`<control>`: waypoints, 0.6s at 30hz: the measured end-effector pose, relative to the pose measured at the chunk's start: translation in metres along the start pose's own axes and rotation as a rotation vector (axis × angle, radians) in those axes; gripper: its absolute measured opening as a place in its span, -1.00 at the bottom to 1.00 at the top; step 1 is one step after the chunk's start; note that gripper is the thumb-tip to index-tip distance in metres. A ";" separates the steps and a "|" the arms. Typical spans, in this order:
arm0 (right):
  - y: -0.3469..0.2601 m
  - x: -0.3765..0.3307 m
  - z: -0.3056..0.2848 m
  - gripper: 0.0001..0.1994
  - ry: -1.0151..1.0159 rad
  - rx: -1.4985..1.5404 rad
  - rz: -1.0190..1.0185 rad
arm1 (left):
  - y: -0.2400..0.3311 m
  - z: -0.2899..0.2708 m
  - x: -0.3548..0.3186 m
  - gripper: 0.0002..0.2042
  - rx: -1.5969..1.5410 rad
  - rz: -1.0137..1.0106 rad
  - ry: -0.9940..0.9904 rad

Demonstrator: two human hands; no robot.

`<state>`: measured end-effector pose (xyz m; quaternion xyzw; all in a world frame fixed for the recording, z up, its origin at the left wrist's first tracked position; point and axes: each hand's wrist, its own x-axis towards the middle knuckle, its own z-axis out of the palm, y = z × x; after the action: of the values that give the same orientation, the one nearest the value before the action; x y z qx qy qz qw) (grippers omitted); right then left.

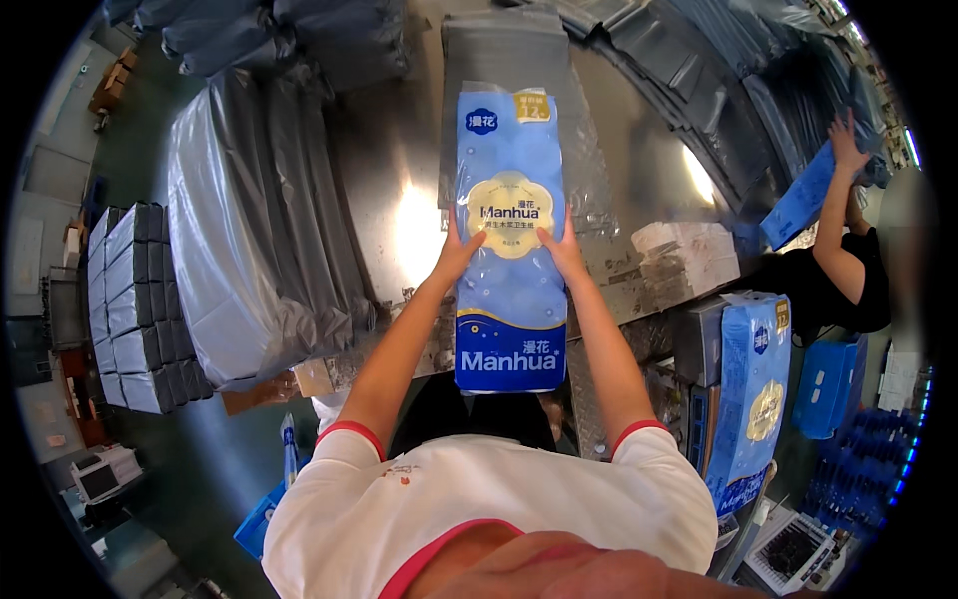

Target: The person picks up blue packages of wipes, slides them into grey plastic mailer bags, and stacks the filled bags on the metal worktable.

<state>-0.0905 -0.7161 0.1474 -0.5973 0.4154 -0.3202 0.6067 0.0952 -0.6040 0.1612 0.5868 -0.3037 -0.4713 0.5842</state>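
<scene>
Both my hands grip a long blue plastic-wrapped pack of tissue paper by its sides, its printed face turned up. My left hand presses on the left edge, thumb on top; my right hand does the same on the right edge. The fingers under the pack are hidden. The pack's near end juts past the table edge toward me. Beyond its far end a grey plastic mailing bag lies flat on the metal table, partly beneath the pack.
Piles of grey bags stand at the left, with bundled grey parcels beyond. A white stack sits at the table's right. Another blue pack stands at my right. At the far right a co-worker's hand touches a blue pack.
</scene>
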 end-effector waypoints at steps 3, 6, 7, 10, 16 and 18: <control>-0.012 -0.026 0.006 -0.23 -0.107 0.009 0.133 | -0.015 -0.015 -0.026 -0.23 0.054 0.007 -0.024; -0.001 -0.084 0.007 -0.38 -0.004 0.042 0.109 | -0.016 -0.018 -0.079 -0.33 0.070 -0.090 0.006; 0.003 -0.102 0.004 -0.44 -0.001 0.102 0.105 | -0.020 -0.021 -0.097 -0.45 0.055 -0.110 0.069; 0.016 -0.085 -0.042 -0.85 -0.045 -0.605 -0.419 | -0.060 -0.067 -0.077 -0.68 0.071 -0.223 0.168; -0.007 0.102 -0.041 -0.88 -0.077 -1.213 -0.752 | -0.028 -0.074 0.100 -0.64 0.501 0.311 0.430; 0.012 0.135 -0.035 -0.86 -0.150 -1.295 -0.614 | -0.048 -0.082 0.130 -0.67 0.611 0.364 0.228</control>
<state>-0.0620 -0.8505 0.1207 -0.9473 0.2924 -0.1242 0.0403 0.2087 -0.6827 0.0782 0.7193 -0.4624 -0.1790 0.4866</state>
